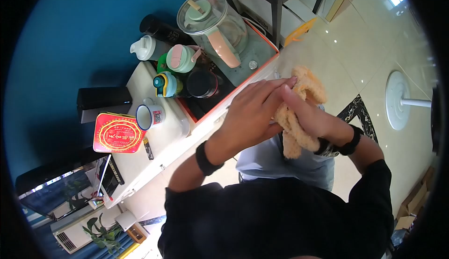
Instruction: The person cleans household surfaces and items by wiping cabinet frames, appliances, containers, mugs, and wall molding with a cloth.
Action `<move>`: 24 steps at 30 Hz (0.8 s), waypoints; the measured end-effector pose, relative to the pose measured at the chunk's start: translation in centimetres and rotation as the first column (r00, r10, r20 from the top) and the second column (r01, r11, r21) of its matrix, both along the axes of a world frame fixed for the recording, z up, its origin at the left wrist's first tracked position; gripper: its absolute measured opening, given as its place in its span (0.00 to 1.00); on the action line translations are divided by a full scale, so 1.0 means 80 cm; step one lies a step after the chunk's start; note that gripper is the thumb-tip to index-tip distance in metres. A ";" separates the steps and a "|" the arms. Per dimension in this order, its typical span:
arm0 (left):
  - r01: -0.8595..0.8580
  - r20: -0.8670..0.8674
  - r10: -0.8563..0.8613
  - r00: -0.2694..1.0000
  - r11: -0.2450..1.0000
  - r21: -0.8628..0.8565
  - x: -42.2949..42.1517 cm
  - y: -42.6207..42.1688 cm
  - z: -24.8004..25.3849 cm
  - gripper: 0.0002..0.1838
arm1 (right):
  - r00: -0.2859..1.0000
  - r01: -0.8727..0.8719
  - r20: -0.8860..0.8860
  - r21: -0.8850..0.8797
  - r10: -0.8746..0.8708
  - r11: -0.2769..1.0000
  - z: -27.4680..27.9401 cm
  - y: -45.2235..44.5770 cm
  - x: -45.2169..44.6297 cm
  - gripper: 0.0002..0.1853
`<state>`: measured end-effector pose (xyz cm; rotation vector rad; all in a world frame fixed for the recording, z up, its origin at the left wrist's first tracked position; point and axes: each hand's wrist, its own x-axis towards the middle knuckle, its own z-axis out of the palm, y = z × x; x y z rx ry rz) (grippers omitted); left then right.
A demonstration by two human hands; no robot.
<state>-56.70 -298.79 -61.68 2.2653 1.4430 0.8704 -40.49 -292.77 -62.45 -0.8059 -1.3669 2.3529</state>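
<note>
A fluffy tan cloth (pixel 293 135) is bunched between my two hands, in front of my body. My left hand (pixel 250 111) presses on its left side, fingers long and close together, the thumb bent below. From the other side my right hand (pixel 311 116) closes round the cloth, its fingertips meeting those of the left. Parts of the cloth stick out above and below my palms. A small dark, patterned thing shows partly below my right wrist; I cannot make out what it is.
On the white cabinet (pixel 170 140) at left stand a glass kettle (pixel 234 32), several bottles and a dark-lidded jar (pixel 202 83) on an orange-edged tray (pixel 243 88). Nearby are an enamel mug (pixel 150 116), a red tin (pixel 119 133) and a black box (pixel 104 98). A dark chair (pixel 276 11) stands beyond.
</note>
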 end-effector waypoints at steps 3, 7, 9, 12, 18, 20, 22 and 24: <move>-0.076 0.127 0.064 0.990 0.993 0.092 0.001 0.007 -0.030 0.32 | 0.998 -0.020 0.052 -0.110 0.026 0.994 -0.004 0.016 0.002 0.24; -0.169 0.271 0.148 0.951 0.984 0.055 0.000 0.025 -0.049 0.22 | 0.974 -0.107 0.206 0.065 0.091 0.992 -0.012 0.042 0.000 0.26; -0.209 0.295 0.190 0.936 0.977 0.034 -0.010 0.037 -0.075 0.21 | 0.951 -0.170 0.296 0.244 0.093 0.955 -0.017 0.056 -0.004 0.27; -0.340 0.315 0.342 0.885 0.938 -0.062 -0.020 0.052 -0.100 0.17 | 0.797 -0.394 0.596 0.387 0.100 0.833 -0.019 0.092 0.004 0.32; -0.387 0.224 0.417 0.881 0.907 -0.165 -0.035 0.104 -0.172 0.20 | 0.920 -0.279 0.341 0.916 -0.193 0.288 -0.097 0.124 0.004 0.48; -0.426 0.142 0.456 0.878 0.883 -0.198 -0.029 0.121 -0.188 0.23 | 0.916 -0.336 0.375 0.911 -0.141 0.239 -0.130 0.134 -0.006 0.45; -0.437 0.165 0.465 0.870 0.881 -0.180 -0.024 0.132 -0.203 0.24 | 0.914 -0.343 0.385 0.901 -0.127 0.265 -0.171 0.139 -0.018 0.43; -0.439 0.168 0.471 0.866 0.877 -0.197 -0.024 0.137 -0.207 0.21 | 0.911 -0.303 0.347 0.930 -0.225 0.206 -0.188 0.140 -0.033 0.34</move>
